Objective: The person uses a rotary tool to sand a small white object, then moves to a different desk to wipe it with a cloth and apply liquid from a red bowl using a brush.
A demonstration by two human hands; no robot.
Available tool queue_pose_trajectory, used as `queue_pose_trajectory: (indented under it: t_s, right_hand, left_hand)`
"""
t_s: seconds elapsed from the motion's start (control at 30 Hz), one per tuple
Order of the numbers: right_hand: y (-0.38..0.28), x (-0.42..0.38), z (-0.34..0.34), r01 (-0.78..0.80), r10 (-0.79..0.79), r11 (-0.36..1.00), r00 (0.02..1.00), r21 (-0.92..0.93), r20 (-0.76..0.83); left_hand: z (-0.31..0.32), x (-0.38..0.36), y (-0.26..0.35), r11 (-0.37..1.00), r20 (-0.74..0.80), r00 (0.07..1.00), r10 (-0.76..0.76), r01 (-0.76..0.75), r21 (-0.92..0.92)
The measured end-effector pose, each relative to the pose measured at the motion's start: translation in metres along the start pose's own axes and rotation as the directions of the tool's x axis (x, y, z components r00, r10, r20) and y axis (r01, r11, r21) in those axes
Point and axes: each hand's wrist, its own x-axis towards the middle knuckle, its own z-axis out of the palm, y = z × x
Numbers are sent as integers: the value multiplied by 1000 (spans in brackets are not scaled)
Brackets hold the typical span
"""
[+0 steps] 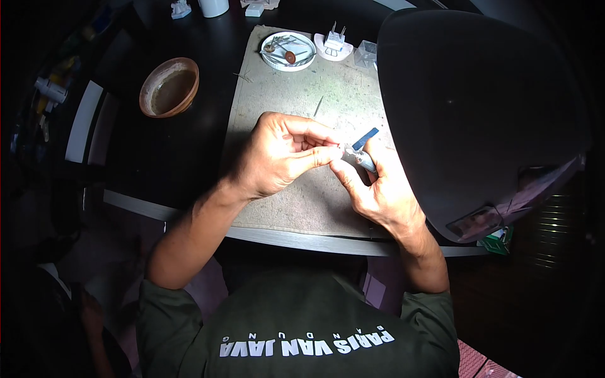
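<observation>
My left hand is closed in a pinch, thumb and forefinger together on something too small to make out. Its fingertips meet the tip of a grey cylindrical handpiece, which my right hand grips with the fingers wrapped round it. The right thumb reaches toward the left fingertips. A flat blue strip lies just beyond the handpiece, close to the right forefinger. Past both hands, a thin pointed metal piece rests on the stained pale mat.
A white round dish with several thin bits and a brown disc stands at the mat's far end. Beside it are a white plug adapter and a clear box. A clay bowl sits left; a large dark panel blocks the right.
</observation>
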Motion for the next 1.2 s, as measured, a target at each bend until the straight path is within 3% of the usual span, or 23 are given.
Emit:
queue_pose_trajectory:
  t_s: [0.47, 0.63, 0.93, 1.07, 1.2]
  right_hand:
    - [-3, 2, -3, 79, -81, 985, 997, -155, -3]
    - [6, 1, 0, 58, -57, 996, 998, -69, 16]
    - [10, 2, 0, 108, -107, 992, 994, -73, 18]
    - [2, 2, -3, 45, -41, 996, 998, -72, 49]
    - [12, -3, 3, 65, -66, 998, 998, -23, -22]
  left_hand:
    - [0, -1, 0, 1000, 8, 1000, -7, 7, 22]
    - [-2, -1, 2, 996, 29, 999, 30, -32, 80]
    - [-2, -1, 6, 986, 59, 996, 61, -69, 153]
    - [-2, -2, 12, 978, 63, 998, 28, -40, 203]
    - [-1, -2, 11, 987, 66, 997, 33, -43, 158]
